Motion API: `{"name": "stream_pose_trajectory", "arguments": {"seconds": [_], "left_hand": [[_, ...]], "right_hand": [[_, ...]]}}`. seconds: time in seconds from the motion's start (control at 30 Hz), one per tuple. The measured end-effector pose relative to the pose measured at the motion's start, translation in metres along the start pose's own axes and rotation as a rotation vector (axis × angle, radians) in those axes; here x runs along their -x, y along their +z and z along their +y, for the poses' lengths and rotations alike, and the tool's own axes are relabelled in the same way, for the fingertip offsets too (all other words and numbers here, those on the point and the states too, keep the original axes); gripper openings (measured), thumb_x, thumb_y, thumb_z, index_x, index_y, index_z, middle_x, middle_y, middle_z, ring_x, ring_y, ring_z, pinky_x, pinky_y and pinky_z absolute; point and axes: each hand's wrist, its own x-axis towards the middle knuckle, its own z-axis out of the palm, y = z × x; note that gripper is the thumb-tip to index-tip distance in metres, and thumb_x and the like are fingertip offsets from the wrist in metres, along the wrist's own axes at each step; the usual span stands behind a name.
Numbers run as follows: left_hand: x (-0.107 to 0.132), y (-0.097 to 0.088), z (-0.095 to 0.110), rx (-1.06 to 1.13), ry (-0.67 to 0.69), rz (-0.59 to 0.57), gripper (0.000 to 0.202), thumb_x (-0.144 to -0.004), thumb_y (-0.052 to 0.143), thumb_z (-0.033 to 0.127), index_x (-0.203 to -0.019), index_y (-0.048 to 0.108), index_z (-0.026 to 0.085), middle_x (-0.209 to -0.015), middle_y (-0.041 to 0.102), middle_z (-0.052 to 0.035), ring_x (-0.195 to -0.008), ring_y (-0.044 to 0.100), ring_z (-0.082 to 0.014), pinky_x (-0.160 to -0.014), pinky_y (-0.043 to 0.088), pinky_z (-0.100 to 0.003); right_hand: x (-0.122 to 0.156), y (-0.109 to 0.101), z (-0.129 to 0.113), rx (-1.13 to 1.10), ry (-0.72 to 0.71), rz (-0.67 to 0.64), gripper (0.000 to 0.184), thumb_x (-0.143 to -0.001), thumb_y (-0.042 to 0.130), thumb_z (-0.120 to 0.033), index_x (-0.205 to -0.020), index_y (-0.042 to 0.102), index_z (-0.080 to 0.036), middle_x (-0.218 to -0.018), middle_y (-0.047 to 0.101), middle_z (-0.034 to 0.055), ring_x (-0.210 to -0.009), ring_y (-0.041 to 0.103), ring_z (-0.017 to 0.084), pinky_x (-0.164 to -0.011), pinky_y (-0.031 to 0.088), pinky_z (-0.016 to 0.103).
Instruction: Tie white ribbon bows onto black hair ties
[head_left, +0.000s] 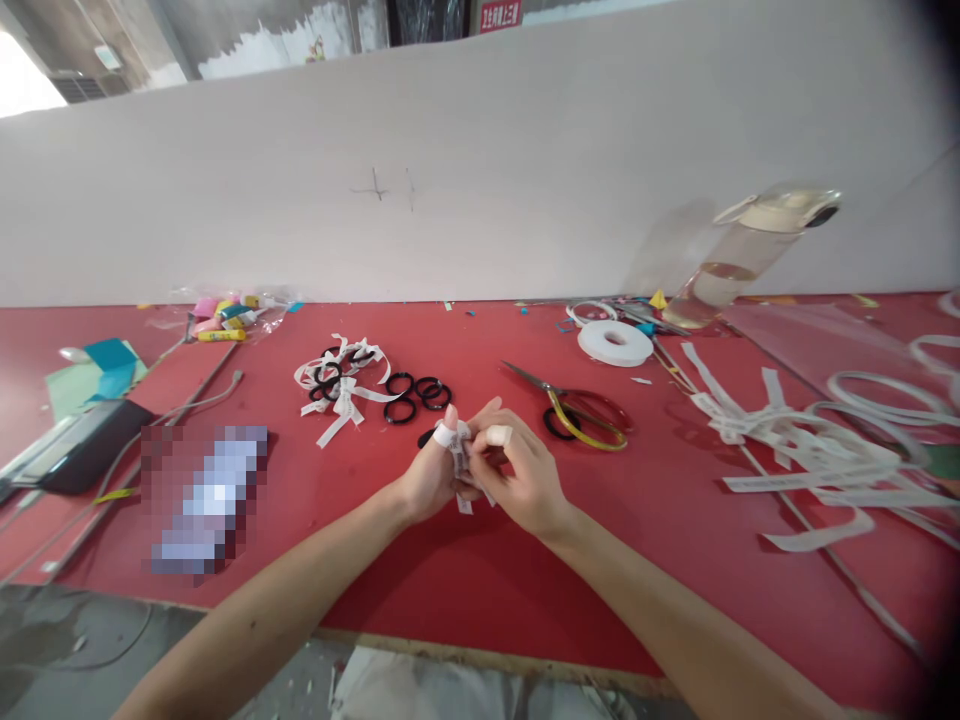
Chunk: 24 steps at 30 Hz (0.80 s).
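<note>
Here, from left to right on the red table (465, 590): a dark case (82, 455), a heap of black rings and white labels (352, 385), then loose black rings (416, 395). At centre, the left hand (429, 475) and right hand (517, 475) meet, both pinching one white label (459, 455) just above the table. Beyond them lie scissors (577, 410), a tape roll (615, 343), a tilted bottle (742, 255) and white strips (795, 440), none blocking the hands.

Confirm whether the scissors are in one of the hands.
No, the scissors lie on the red table, right of both hands, which pinch a white label strip.
</note>
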Motion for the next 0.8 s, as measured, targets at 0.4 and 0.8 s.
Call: {"name": "stream_pose_trajectory", "arguments": {"seconds": [0.4,0.8], "left_hand": [[-0.0019,-0.0062,0.0023,-0.012,0.035,0.004,0.089,-0.083,0.038,0.08,-0.147,0.044,0.019,-0.056,0.048,0.0033,-0.042,0.039,-0.0096,-0.04,0.026,-0.019],[-0.0044,-0.0067,0.0005,-0.034,0.059,0.072,0.086,-0.083,0.044,0.077,-0.148,0.043,0.021,-0.056,0.044,0.0054,-0.039,0.033,-0.007,-0.038,0.022,-0.018]], "right_hand": [[-0.0083,-0.0041,-0.0003,-0.022,-0.154,-0.022,0.017,-0.087,0.061,-0.006,-0.085,0.062,-0.023,-0.081,0.07,0.0034,-0.081,0.065,0.018,-0.072,0.056,0.033],[-0.0051,0.0006,0.003,0.101,-0.063,-0.062,0.013,-0.09,0.061,-0.011,-0.093,0.064,-0.024,-0.095,0.071,0.0061,-0.094,0.064,0.021,-0.082,0.057,0.038]]}}
